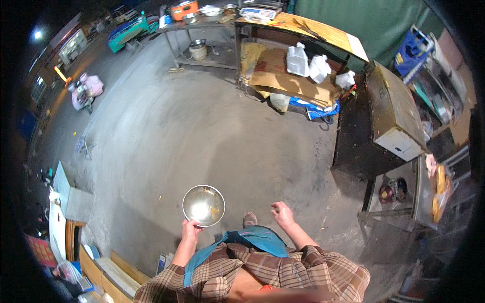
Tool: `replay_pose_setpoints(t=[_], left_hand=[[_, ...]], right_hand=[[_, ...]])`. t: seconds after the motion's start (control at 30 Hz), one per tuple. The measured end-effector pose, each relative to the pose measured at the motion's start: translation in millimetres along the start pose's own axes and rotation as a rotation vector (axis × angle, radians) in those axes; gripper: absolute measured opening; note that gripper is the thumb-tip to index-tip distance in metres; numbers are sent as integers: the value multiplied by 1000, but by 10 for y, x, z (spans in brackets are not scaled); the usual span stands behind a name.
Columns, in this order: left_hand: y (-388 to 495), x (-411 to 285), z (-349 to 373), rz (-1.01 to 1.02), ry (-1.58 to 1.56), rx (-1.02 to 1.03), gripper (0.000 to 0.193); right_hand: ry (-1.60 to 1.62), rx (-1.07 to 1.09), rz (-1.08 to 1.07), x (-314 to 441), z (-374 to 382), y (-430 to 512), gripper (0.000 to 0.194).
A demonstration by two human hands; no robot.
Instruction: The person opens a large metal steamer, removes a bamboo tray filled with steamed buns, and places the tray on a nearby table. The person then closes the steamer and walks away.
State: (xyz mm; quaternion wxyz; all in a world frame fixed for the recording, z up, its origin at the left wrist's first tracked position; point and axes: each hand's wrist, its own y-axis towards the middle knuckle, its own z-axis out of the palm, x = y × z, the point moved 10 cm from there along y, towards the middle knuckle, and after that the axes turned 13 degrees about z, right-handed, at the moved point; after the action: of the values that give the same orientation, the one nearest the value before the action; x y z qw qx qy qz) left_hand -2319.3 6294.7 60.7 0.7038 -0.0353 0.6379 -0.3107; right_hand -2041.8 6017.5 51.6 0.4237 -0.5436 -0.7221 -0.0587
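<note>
My left hand (191, 230) grips the near rim of a round stainless steel bowl (201, 204). A yellowish smear of residue clings to the bowl's inner wall, and a bright glare covers part of its bottom. To the right, my right hand (282, 214) hangs in the air over the concrete floor, its fingers loosely bent with nothing visible in them. Between the two hands, a blue apron (261, 240) covers my front, and the toe of one shoe (249, 219) shows beyond it.
A wooden-topped table (322, 32) with plastic bags (297, 60) on cardboard below stands ahead. Left of it, a metal table (208, 25) bears an orange pot (184, 9). A tall cabinet (396, 102) and a metal stand (392, 216) line the right. Wooden boxing (110, 270) is at lower left.
</note>
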Motion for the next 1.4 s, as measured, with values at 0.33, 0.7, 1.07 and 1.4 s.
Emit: replay_pose_setpoints(t=[0.33,0.7,1.07,1.4], left_hand=[[399,-78,984,-61,150,271,29],[708,-167,1506,-111,235,532,29],[673,-80,1617,-193,387,604,29],[48,280,2454,-290,590,847,36]], right_hand=[[-105,-218,448,-1448,-554,-178,26],[-98,-212,713,-1705,15,-1062,31],[137,-310,822,-1466,220,-1376,33],[233,-361,1425,-2534,781,-3204,34]])
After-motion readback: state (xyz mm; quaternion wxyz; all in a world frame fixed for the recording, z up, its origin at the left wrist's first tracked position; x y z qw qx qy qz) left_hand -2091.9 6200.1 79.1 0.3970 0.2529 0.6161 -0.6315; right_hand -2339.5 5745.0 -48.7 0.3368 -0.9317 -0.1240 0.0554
